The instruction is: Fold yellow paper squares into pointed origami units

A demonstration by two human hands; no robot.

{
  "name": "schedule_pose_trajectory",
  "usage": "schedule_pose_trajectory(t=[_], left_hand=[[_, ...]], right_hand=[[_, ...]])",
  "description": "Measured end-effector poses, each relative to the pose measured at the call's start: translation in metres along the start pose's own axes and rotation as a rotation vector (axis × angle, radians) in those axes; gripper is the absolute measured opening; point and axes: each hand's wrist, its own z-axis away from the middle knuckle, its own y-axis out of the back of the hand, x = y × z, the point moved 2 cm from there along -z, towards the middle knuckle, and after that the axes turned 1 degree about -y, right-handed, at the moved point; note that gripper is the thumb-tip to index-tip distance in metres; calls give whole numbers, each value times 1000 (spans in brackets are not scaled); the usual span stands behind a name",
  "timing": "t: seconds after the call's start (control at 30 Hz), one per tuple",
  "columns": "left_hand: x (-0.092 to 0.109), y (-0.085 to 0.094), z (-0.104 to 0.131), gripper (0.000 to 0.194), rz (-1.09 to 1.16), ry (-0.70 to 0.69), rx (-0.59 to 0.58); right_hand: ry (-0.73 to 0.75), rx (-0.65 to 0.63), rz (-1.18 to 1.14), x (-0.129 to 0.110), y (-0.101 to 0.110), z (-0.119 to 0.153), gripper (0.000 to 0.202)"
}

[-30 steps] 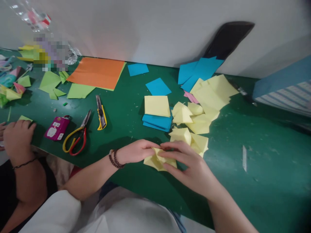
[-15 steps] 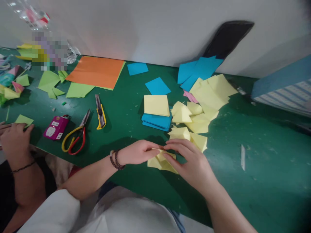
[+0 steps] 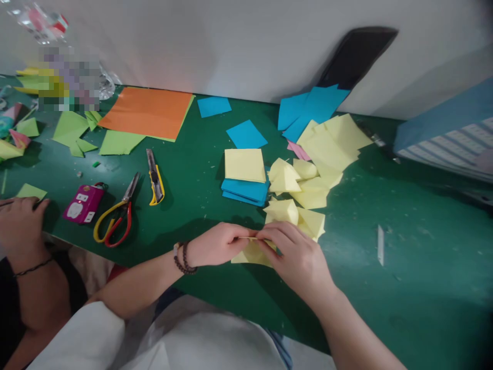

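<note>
Close to the table's front edge, my left hand (image 3: 219, 243) and my right hand (image 3: 295, 254) meet over a piece of yellow paper (image 3: 246, 254). Both pinch a thin upper edge of it between thumb and fingers, and its lower part flares out below my fingertips. My fingers cover the rest. Just beyond my hands stand folded yellow paper pieces (image 3: 284, 177). A stack of yellow square sheets (image 3: 245, 164) rests on blue square sheets (image 3: 246, 194), behind my left hand.
To the left lie a yellow box cutter (image 3: 155, 180), scissors (image 3: 117, 216) and a purple power socket (image 3: 83, 204). Orange paper (image 3: 148, 112) and loose yellow sheets (image 3: 331, 141) lie at the back. A co-worker's hand (image 3: 21, 221) is far left; a loose blade (image 3: 381, 245) lies right.
My right fingers have closed in nearer to my left fingertips on the yellow paper, whose upper edge now shows as a thin line. The whole view has shifted slightly.
</note>
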Motion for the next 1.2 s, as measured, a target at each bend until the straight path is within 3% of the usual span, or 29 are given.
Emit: schedule_pose_trajectory(t=[0.17,0.3,0.43,0.67,0.8,0.97,1.07,1.2], left_hand=[[3,0,1,34,11,-72,5],[3,-1,0,28,-24,-77,12],[5,-2,-1,31,-90,-111,85],[4,-2,1,32,-159,-90,209],[4,-3,2,34,-280,-87,282],[3,-5,1,38,-447,-121,284],[2,-3,0,37,-430,-93,281],[1,6,-1,29,-225,-13,348]], right_hand=[[-34,-8,-71,0,1,0,8],[26,0,-10,-1,1,-1,11],[95,3,102,-2,-3,-1,15],[-11,24,31,-3,0,0,9],[1,7,19,-7,-2,1,15],[21,11,-23,-12,-5,1,14],[-77,9,-131,-9,1,0,11],[-423,30,-280,4,10,2,21]])
